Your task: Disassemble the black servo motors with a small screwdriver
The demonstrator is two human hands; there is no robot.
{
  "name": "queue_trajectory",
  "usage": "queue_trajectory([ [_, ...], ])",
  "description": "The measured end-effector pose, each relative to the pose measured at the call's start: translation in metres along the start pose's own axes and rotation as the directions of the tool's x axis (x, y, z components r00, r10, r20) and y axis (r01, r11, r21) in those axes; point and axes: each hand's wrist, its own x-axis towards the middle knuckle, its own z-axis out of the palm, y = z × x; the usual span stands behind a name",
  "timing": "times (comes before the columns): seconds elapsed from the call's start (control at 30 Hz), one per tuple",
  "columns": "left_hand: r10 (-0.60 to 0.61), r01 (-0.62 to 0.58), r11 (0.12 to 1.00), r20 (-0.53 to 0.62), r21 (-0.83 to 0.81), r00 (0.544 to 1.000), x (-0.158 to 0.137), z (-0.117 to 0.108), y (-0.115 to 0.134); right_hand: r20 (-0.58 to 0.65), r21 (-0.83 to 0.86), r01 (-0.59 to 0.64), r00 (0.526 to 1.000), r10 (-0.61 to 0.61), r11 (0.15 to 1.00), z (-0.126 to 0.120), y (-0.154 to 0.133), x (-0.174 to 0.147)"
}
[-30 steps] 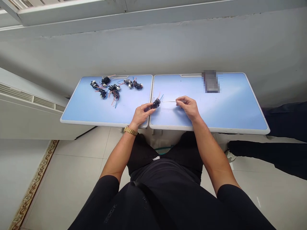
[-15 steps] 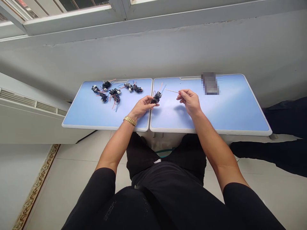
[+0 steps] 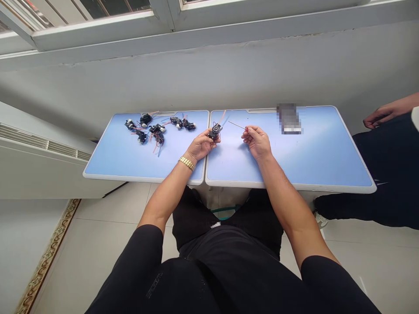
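My left hand [image 3: 202, 145] is closed on a small black device with wires [image 3: 215, 131], holding it above the seam between the two table tops. Pinkish and blue strips stick up from the device, and a round part on it faces up. My right hand [image 3: 257, 140] grips the red handle of a screwdriver [image 3: 238, 125]. Its thin metal shaft points left towards the device, with the tip a little apart from it. On the left table top lie several similar black devices with wires [image 3: 157, 129], with white parts and coloured strips.
Two blue table tops with pale rims [image 3: 291, 168] stand side by side against the wall. A blurred dark rectangular object [image 3: 288, 117] lies at the back right. Beyond the right edge is another person, their hand [image 3: 389, 112] hanging near the table.
My left hand has shifted slightly right and turned the device so its round part shows more. The screwdriver stays near it. Another person's hand has come into view at the right.
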Motion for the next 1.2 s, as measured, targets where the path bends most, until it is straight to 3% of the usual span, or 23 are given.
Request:
queue_trajectory([
  [0.17,0.026,-0.027,1.0,-0.039,-0.009,0.999,0.0,-0.004,-0.005,-0.009,-0.024,0.014,1.0,-0.014,1.0,0.001,0.003,0.001],
  [0.3,0.105,-0.094,0.99,-0.109,0.109,0.988,-0.001,-0.01,-0.009,0.004,-0.101,0.058,0.998,-0.058,0.993,-0.001,0.004,-0.001],
  [0.43,0.202,-0.163,0.959,-0.156,0.23,0.967,0.002,-0.018,-0.014,0.055,-0.202,0.172,0.985,-0.164,0.964,-0.002,0.002,-0.005],
  [0.63,0.237,-0.188,0.928,-0.121,0.322,0.964,0.009,-0.026,-0.023,0.068,-0.326,0.34,0.939,-0.337,0.882,0.005,-0.004,-0.014],
  [1.2,0.262,-0.179,0.897,-0.159,0.405,0.952,0.007,-0.02,-0.024,0.107,-0.313,0.354,0.935,-0.337,0.881,0.014,-0.009,-0.026],
])
